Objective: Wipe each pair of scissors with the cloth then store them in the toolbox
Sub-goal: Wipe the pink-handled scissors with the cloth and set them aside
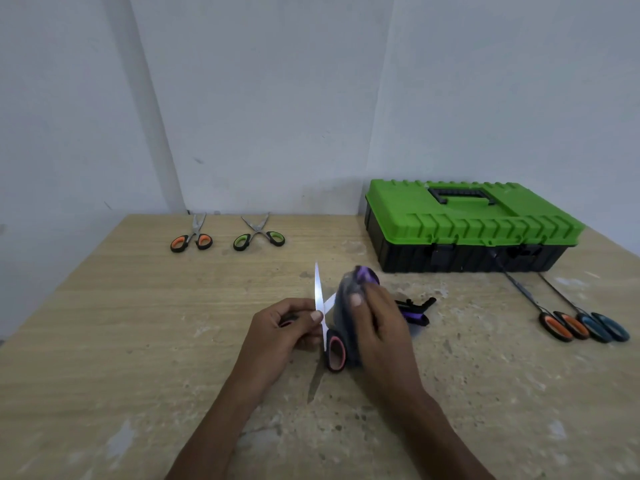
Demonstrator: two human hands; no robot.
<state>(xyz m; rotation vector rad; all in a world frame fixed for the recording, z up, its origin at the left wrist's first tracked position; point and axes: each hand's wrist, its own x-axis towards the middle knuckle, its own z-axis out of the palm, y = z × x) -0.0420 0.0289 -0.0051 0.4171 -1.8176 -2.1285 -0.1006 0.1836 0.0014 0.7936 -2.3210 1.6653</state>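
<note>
Left hand (287,327) is closest to the camera, fingers curled around one handle of the pink-handled scissors (336,353), with the thumb pressed right by the pivot. The blades are spread: one sticks straight up, the other runs off to the right into the cloth (348,299). Right hand (381,323) is wrapped around that dark cloth with the purple bit on top, pinching it over the second blade. It's pretty blurry there, so I can't make out more of the grip.

Everything sits on a worn wooden table (138,323) pushed up against a plain pale wall (277,98). Biggest item on it is the toolbox (467,223) at the back right, with a black base, a green lid shut and its handle folded flat.

Just in front of it lie the long orange pair (558,327) and the long blue pair (604,328) side by side, handles touching, thin blades pointing back toward the box.

At the back left are the orange-handled scissors (191,237) and the green-handled scissors (259,235), both a little open and near each other.

Smallest: a black and purple thing (415,311) just behind the right hand. Can't tell what it is.
</note>
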